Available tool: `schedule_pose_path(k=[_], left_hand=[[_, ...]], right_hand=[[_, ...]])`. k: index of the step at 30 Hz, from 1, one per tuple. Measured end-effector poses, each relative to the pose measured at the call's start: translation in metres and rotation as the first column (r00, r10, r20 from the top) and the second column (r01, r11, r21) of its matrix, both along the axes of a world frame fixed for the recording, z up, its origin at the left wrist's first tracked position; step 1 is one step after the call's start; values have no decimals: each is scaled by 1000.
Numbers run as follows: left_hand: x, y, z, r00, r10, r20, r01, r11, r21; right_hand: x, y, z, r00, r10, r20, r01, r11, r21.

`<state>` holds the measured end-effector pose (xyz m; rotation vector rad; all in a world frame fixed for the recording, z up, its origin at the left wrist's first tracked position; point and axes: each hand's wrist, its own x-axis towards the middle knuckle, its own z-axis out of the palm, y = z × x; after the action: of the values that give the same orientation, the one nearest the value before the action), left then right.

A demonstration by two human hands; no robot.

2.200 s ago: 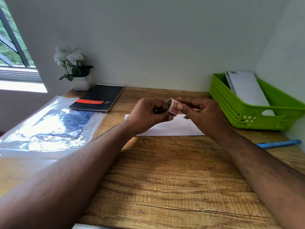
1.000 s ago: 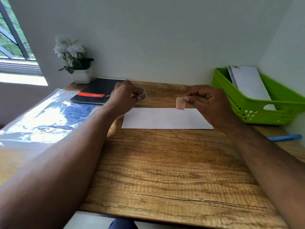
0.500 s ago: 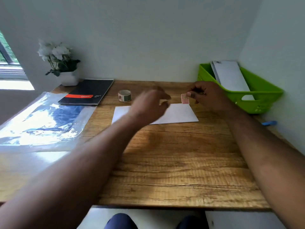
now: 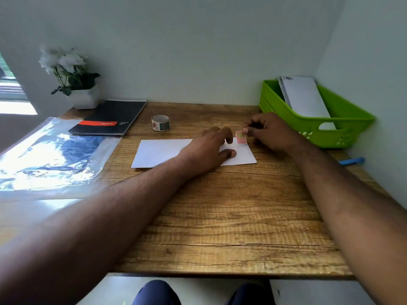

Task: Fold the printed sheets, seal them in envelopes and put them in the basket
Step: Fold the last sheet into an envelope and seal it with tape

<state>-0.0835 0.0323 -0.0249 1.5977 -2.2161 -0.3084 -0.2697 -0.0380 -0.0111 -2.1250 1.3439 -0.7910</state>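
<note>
A white envelope (image 4: 160, 151) lies flat on the wooden desk. My left hand (image 4: 209, 150) rests on its right half, fingers spread and thumb pressing the paper. Just beyond those fingers, my right hand (image 4: 267, 132) pinches a small pink stamp (image 4: 240, 138) at the envelope's top right corner. The stamp's lower edge touches the envelope. The green basket (image 4: 348, 119) stands at the back right with white envelopes (image 4: 305, 96) leaning inside it.
A roll of stamps (image 4: 160, 122) sits behind the envelope. A black notebook (image 4: 110, 118) and a potted plant (image 4: 74, 82) are at the back left. A clear plastic sleeve (image 4: 48, 157) covers the left side. A blue pen (image 4: 352, 161) lies by the right wall.
My left hand set the stamp roll down at the back and came onto the envelope. My right hand carried the torn-off stamp to the envelope's top right corner.
</note>
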Motion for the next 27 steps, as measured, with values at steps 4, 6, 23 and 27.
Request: schedule_pose_path(k=[4, 6, 23, 27], left_hand=[[0, -3, -3, 999, -15, 33, 14, 999, 33], [-1, -3, -3, 998, -16, 58, 14, 999, 35], [-2, -4, -3, 987, -37, 157, 34, 999, 24], [-3, -4, -3, 986, -37, 164, 33, 999, 22]], right_hand=[[1, 2, 0, 999, 36, -29, -37, 999, -14], [1, 1, 0, 998, 47, -48, -47, 999, -11], [2, -4, -5, 998, 14, -54, -15, 999, -29], [2, -4, -5, 997, 12, -81, -14, 999, -35]])
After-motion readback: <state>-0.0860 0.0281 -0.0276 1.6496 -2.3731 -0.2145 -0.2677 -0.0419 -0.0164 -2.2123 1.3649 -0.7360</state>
